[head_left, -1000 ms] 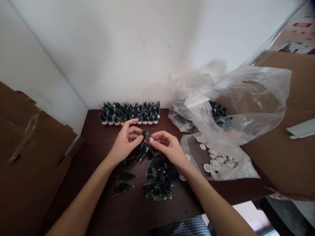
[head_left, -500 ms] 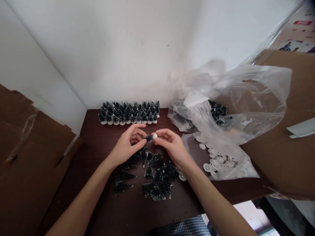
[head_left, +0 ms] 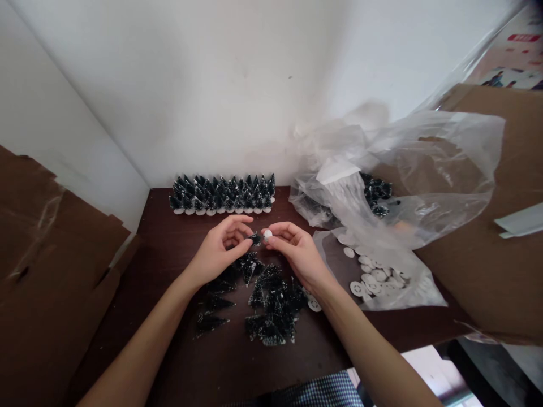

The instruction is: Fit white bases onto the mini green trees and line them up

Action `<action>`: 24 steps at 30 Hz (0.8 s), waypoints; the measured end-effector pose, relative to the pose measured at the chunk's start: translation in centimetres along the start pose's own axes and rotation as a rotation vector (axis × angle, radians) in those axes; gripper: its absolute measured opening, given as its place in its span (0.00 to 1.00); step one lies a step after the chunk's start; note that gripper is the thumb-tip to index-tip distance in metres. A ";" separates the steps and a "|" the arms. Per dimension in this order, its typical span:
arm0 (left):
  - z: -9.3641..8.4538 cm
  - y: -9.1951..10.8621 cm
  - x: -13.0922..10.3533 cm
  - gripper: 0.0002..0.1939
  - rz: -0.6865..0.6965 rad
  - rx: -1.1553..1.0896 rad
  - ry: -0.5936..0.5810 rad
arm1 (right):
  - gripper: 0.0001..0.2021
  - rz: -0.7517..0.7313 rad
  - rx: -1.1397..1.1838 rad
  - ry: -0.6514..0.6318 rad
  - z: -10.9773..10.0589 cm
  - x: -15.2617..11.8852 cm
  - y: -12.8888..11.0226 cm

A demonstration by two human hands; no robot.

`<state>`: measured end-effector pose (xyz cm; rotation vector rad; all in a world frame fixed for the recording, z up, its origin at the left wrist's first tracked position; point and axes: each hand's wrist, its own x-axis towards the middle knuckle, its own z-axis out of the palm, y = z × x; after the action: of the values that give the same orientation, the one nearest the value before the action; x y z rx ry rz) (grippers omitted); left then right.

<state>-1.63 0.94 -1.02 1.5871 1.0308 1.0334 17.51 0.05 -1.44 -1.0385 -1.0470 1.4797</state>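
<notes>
Between thumb and fingers, my left hand (head_left: 224, 247) pinches a small dark green tree (head_left: 255, 238) with white-flecked tips. Just to its right, my right hand (head_left: 297, 251) grips a small white round base (head_left: 267, 234). A narrow gap seems to separate tree and base. Below my hands, a pile of loose trees (head_left: 275, 302) lies on the dark table (head_left: 169, 362), with a few single trees (head_left: 212, 322) to its left. Several rows of upright trees on white bases (head_left: 223, 195) stand by the wall.
On the right, a clear plastic bag (head_left: 424, 164) lies over more trees (head_left: 375, 195), and several white bases (head_left: 373, 277) are spread on and under plastic. Cardboard boxes flank the table, at left (head_left: 55, 271) and right (head_left: 487, 271).
Both hands stay nearly in place. The white base has turned slightly in my right hand, with more of its flat face showing.
</notes>
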 end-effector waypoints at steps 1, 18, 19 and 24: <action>0.0 0.0 0.0 0.19 0.002 -0.001 0.004 | 0.13 0.001 -0.004 -0.002 0.0 0.0 0.0; -0.1 0.3 -0.1 0.17 0.034 -0.032 0.128 | 0.15 -0.058 -0.129 -0.067 0.1 -0.2 0.3; -0.1 0.3 -0.1 0.18 0.034 -0.031 0.129 | 0.16 -0.063 -0.138 -0.074 0.2 -0.2 0.4; -0.2 0.4 -0.1 0.21 0.024 -0.060 0.135 | 0.18 -0.106 -0.155 -0.086 0.7 -0.4 0.6</action>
<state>-1.79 0.80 -0.63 1.5006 1.0631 1.1911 16.72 -0.48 -1.83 -1.0175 -1.2750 1.3847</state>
